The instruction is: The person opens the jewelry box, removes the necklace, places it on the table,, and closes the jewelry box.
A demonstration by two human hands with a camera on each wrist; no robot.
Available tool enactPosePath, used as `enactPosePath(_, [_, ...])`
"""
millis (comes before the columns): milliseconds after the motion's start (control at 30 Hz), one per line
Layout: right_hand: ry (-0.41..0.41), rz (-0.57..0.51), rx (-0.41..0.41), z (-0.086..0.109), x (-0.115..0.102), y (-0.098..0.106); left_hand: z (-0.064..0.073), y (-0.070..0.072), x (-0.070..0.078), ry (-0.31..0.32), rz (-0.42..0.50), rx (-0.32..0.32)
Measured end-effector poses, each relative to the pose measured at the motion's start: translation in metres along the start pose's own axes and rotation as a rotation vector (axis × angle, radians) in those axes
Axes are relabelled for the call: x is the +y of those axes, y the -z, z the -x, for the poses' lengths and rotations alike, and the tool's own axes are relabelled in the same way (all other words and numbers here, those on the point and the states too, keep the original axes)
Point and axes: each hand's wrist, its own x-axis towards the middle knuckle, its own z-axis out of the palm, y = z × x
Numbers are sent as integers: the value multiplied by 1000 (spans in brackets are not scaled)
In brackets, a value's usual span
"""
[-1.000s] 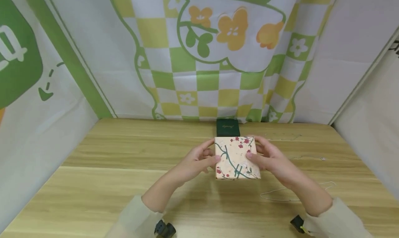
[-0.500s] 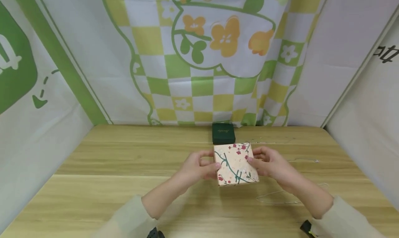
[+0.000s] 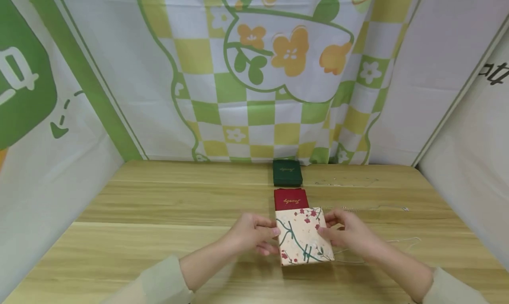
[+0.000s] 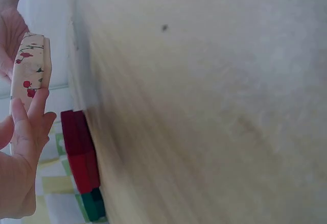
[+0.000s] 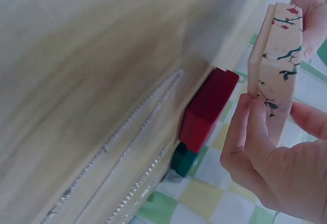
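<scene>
A cream box with red blossoms and dark green branches (image 3: 304, 237) is held above the table between both hands. My left hand (image 3: 254, 233) grips its left side, thumb on the top face and fingers along the side. On the opposite side my right hand (image 3: 350, 233) holds it the same way. Both wrist views show the box (image 5: 281, 55) off the tabletop, its lid and base together. Just beyond it a red box with gold lettering (image 3: 291, 199) rests on the table, its near part hidden. Behind that stands a dark green box (image 3: 287, 173).
Thin silver chains lie on the right of the wooden table (image 3: 159, 198): one chain (image 3: 403, 239) beside the right forearm, another chain (image 3: 381, 207) farther back, more fine pieces (image 3: 346, 180) near the rear edge. A checkered curtain (image 3: 262, 109) hangs behind the table.
Both hands have brought the blossom box nearer to the body and lower in the head view. The red box, hidden before, now shows behind it. The head view has shifted slightly.
</scene>
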Motion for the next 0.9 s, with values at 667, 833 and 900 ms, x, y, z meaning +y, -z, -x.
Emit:
enactPosePath(667, [74,150,-61,1,19,-11,-6,-3,-24,119,50,-4])
enactPosePath(833, [92,146,-138,0,19,-9,-7,-3,-25,142,51,-26])
enactPosePath(900, [86,143,-161,0,18,-9,-8,-2,-25,148,51,-36])
